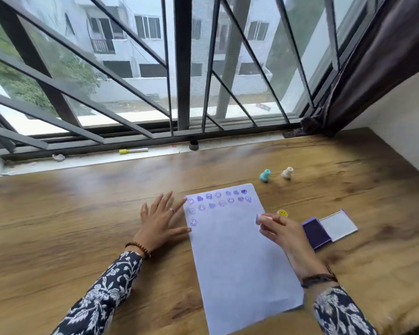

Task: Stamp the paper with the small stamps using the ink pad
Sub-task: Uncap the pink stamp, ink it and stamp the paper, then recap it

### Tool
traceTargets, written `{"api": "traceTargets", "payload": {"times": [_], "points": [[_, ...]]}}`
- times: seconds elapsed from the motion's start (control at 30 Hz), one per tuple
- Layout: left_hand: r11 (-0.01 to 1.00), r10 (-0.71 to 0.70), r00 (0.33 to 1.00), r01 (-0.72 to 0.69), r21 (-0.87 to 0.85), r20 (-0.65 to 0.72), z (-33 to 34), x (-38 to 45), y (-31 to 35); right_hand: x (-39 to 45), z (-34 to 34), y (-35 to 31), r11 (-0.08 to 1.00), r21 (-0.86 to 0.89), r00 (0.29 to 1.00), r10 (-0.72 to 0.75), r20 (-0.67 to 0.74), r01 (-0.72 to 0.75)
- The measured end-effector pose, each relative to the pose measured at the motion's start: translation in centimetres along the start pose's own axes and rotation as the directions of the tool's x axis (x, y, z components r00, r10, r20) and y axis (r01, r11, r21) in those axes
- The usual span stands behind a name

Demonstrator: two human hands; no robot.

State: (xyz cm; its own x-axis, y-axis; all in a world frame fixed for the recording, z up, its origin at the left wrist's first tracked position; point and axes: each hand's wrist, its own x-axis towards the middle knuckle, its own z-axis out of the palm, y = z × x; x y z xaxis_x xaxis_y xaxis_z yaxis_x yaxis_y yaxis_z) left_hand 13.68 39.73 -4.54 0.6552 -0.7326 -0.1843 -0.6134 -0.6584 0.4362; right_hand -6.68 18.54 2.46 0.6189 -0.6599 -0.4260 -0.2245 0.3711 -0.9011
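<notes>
The right hand pinches a small pink stamp above the paper's right edge. Just right of it sits the open purple ink pad. The left hand lies flat, fingers spread, touching the paper's left edge. Purple smiley prints, no legible writing.

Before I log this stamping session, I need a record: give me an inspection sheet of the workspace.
Surface: wooden table, bare around the work.
Job's things: paper with purple prints in its top rows; open ink pad; teal stamp, white stamp and yellow smiley stamp idle.
Clutter: marker on the sill.
Grippers: left hand flat at the paper's edge; right hand pinching a small stamp.
Cables: nothing seen.
Surroundings: barred window, dark curtain.
</notes>
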Motion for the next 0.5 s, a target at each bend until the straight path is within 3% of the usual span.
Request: {"api": "traceTargets", "payload": {"times": [0.1,0.2,0.33,0.5], "points": [[0.999,0.054,0.985,-0.054,0.005,-0.162,0.3,0.3,3.7,-0.2,-4.4,-0.7,0.987,0.161,0.997,0.037,-0.065,-0.026],[0.974,0.228,0.953,-0.224,0.041,-0.198,1.5,1.4,10.1,0.2,-7.7,-1.7,0.972,0.237,0.994,0.038,-0.102,-0.013],[0.950,0.312,0.946,-0.311,0.033,-0.090,3.9,4.2,18.6,1.2,-10.6,-2.8,0.964,0.266,0.996,0.022,-0.090,0.002],[0.960,0.280,0.957,-0.278,-0.036,0.077,5.9,7.0,24.1,2.4,-12.8,-3.0,0.965,0.263,0.999,0.018,-0.032,-0.010]]}}
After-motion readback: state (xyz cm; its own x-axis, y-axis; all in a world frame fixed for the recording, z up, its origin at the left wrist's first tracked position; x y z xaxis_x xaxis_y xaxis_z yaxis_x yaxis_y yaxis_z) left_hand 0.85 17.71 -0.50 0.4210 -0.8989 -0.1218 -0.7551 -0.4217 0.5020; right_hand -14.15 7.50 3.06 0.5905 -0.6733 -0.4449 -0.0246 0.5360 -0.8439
